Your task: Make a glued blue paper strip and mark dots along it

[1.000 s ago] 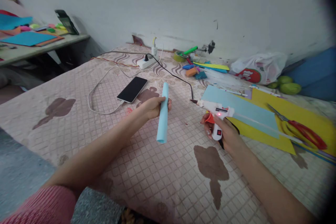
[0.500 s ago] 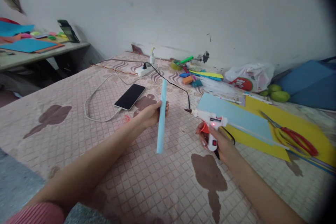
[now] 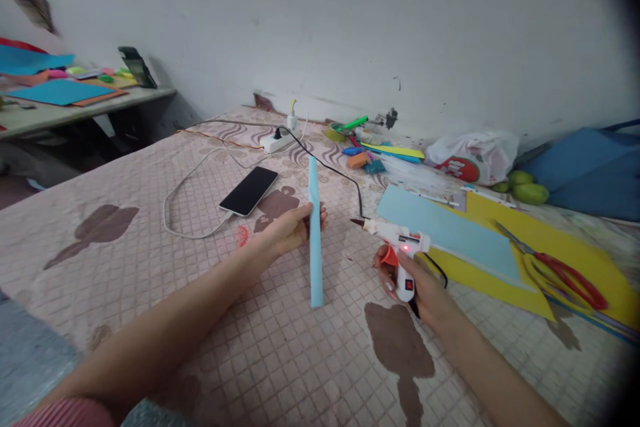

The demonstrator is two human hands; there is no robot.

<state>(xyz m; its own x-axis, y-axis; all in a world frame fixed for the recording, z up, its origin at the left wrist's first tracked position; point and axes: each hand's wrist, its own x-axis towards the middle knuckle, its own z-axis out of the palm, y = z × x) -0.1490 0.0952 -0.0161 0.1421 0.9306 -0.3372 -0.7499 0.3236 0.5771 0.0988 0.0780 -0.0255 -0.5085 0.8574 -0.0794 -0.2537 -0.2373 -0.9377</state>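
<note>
My left hand (image 3: 296,227) is closed around a narrow light blue paper strip (image 3: 315,253), gripping it near its middle above the patterned tablecloth (image 3: 280,360). My right hand (image 3: 407,277) holds a white glue gun (image 3: 400,237) by its handle, fingers around the orange trigger. A small red light glows on the gun. Its dark nozzle points left toward the strip, with a gap between them. Behind the gun, a light blue sheet (image 3: 450,227) lies on a yellow sheet (image 3: 540,300).
Red-handled scissors (image 3: 570,280) lie on the yellow sheet at right. A phone (image 3: 249,191) on a white cable is left of the strip. Behind are a power strip (image 3: 276,142), clay blocks (image 3: 357,160), a plastic bag (image 3: 475,157) and green fruit (image 3: 530,193). A black cord runs to the gun.
The blue strip's lower end has swung slightly right and down, with my left hand shifting a little the same way. The view has shifted slightly; the right hand still holds the glue gun.
</note>
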